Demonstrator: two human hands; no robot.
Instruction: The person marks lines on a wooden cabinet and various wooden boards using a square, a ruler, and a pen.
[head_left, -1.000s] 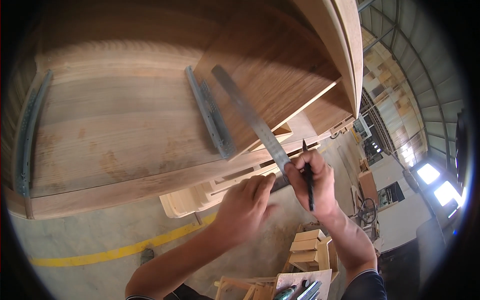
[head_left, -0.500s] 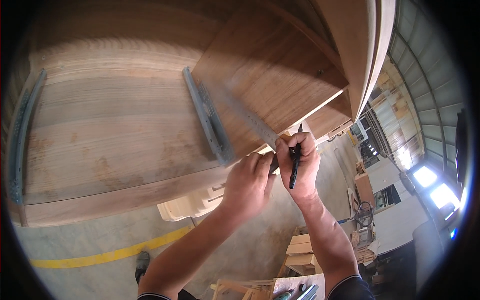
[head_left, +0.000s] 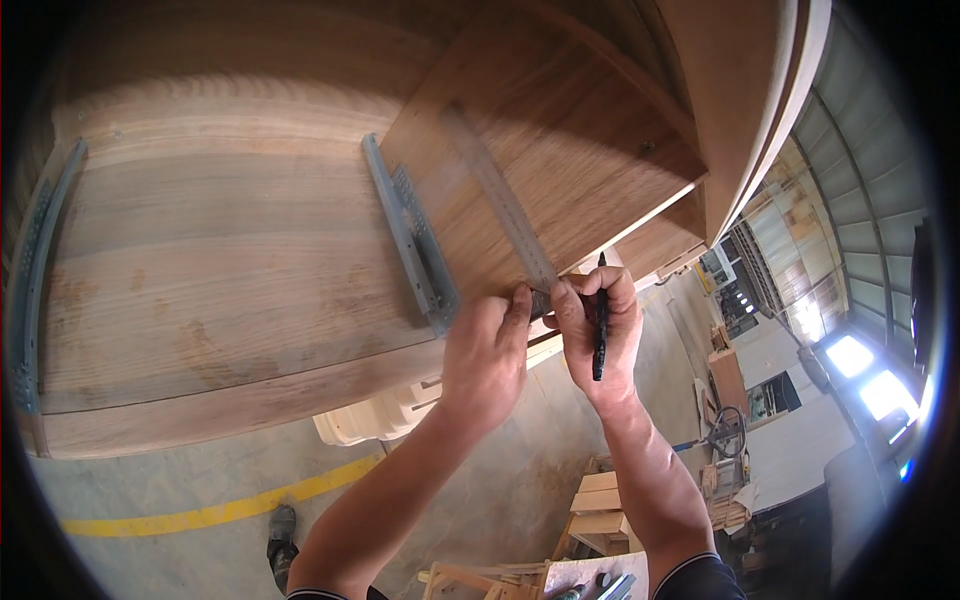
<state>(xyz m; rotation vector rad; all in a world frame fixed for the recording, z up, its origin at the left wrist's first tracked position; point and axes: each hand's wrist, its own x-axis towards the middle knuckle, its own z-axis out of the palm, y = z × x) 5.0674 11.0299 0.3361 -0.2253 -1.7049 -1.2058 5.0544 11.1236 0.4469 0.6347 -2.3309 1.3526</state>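
A steel square (head_left: 503,208) lies with its long blade across the brown wooden side panel (head_left: 600,130). Its dark stock is at the panel's near edge, partly covered by my fingers. My left hand (head_left: 485,355) is closed on that stock. With thumb and fingers, my right hand (head_left: 612,335) pinches the blade's near end while also holding a black marker pen (head_left: 600,340), tip pointing away from me. Just left of the blade, a grey metal drawer slide (head_left: 402,235) is fixed in the cabinet. How the fingers meet under the square is hidden.
Another drawer slide (head_left: 45,270) runs along the cabinet's left wall, with a wooden board (head_left: 220,270) between the slides. A curved wooden edge (head_left: 745,100) rises at right. Below are a cream plastic stool-like item (head_left: 360,420), wooden pieces (head_left: 598,500) and a yellow floor line (head_left: 220,514).
The square's blade has swung to a steeper angle and now lies still on the panel. My left hand has shifted slightly left, and the pen has turned more upright.
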